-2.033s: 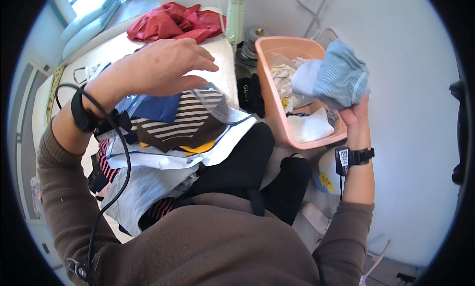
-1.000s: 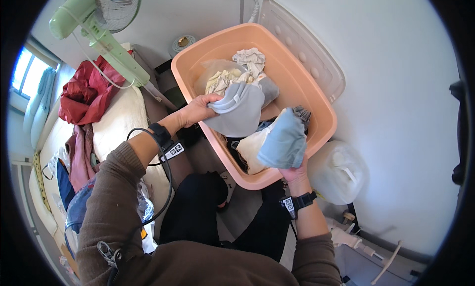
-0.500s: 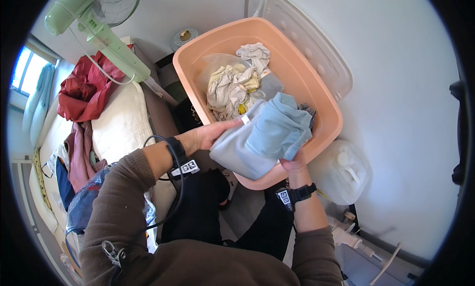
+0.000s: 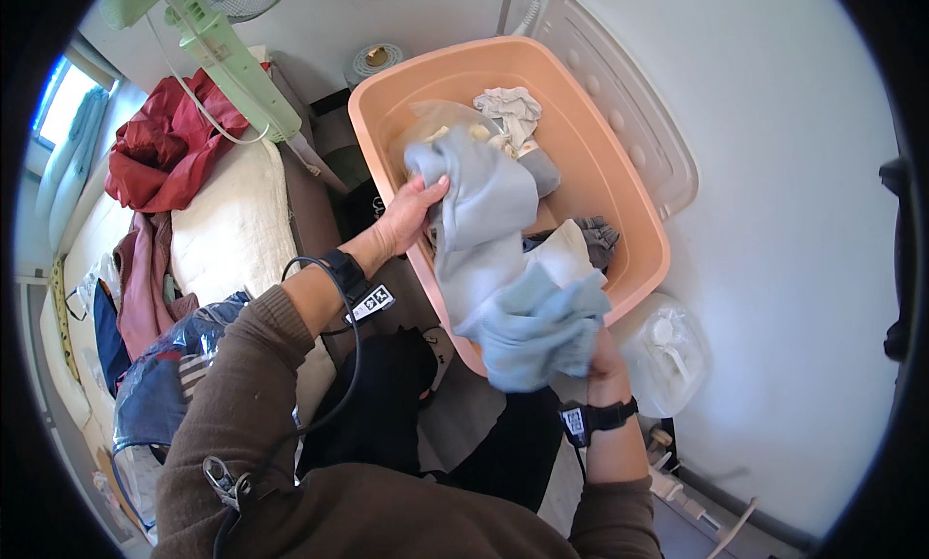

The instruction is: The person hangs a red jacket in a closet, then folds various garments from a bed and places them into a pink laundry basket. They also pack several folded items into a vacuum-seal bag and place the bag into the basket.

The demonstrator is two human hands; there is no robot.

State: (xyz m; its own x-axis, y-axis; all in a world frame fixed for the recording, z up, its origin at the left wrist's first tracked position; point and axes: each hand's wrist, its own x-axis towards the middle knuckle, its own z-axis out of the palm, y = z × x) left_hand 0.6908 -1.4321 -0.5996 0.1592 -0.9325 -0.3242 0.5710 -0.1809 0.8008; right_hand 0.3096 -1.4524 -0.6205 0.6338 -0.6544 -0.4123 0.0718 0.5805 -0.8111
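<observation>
Over the near left side of a peach plastic tub (image 4: 581, 152), my left hand (image 4: 411, 213) is closed on the edge of a pale grey garment (image 4: 489, 196), thumb on top. Its fabric runs down toward a bunched light blue garment (image 4: 542, 332); I cannot tell if they are one piece. My right hand (image 4: 606, 356), slightly blurred, grips the light blue cloth at its right side by the tub's near rim; its fingers are partly hidden. Inside the tub lie a crumpled white cloth (image 4: 510, 111) and a dark garment (image 4: 597, 241).
A translucent lid (image 4: 634, 104) leans on the wall behind the tub. Right of the tub stands a translucent jug (image 4: 668, 356). On the left are a green fan (image 4: 227, 65), a bed (image 4: 237, 206) and red fabric (image 4: 179, 143). A cable hangs by my left forearm.
The pale grey garment has been spread out, my left hand moving up and away with it. My right hand has drawn the light blue cloth nearer and slightly right.
</observation>
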